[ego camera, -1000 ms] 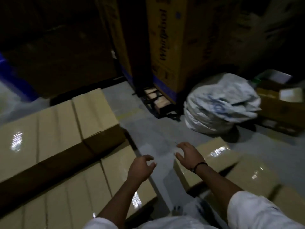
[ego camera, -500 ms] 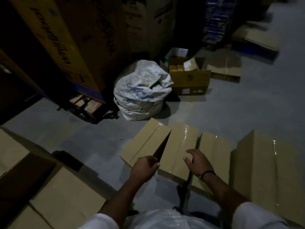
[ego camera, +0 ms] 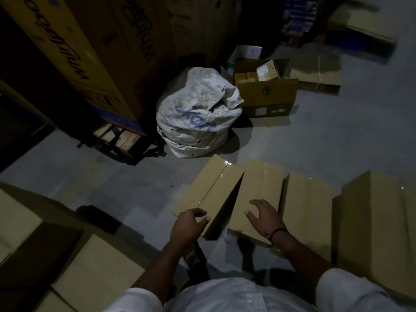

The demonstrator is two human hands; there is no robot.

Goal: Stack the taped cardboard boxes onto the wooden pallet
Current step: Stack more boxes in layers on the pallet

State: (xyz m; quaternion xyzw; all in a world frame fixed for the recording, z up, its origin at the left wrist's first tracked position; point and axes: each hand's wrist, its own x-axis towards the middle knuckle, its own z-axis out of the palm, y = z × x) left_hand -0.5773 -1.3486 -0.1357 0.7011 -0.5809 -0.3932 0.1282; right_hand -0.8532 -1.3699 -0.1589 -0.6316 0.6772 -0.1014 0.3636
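Several taped cardboard boxes lie in a row on the grey floor in front of me. My left hand (ego camera: 189,226) sits at the near corner of the leftmost box (ego camera: 213,188), fingers loosely curled, with no firm hold visible. Fingers spread, my right hand (ego camera: 265,219) hovers just over the second box (ego camera: 261,188). A third box (ego camera: 306,206) and a larger one (ego camera: 373,221) continue the row to the right. More taped boxes (ego camera: 96,266) are stacked at the lower left; what they rest on is hidden.
A full white sack (ego camera: 195,118) stands just beyond the row. An open carton (ego camera: 267,95) and flattened cardboard (ego camera: 315,77) lie behind it. Tall printed cartons (ego camera: 94,52) on a wooden pallet (ego camera: 121,138) wall off the left back. Bare floor (ego camera: 337,136) stretches right.
The view has swung right, from the stacked boxes to the row on the floor. Both hands have come down to the two leftmost boxes, and the right hand's fingers have spread.
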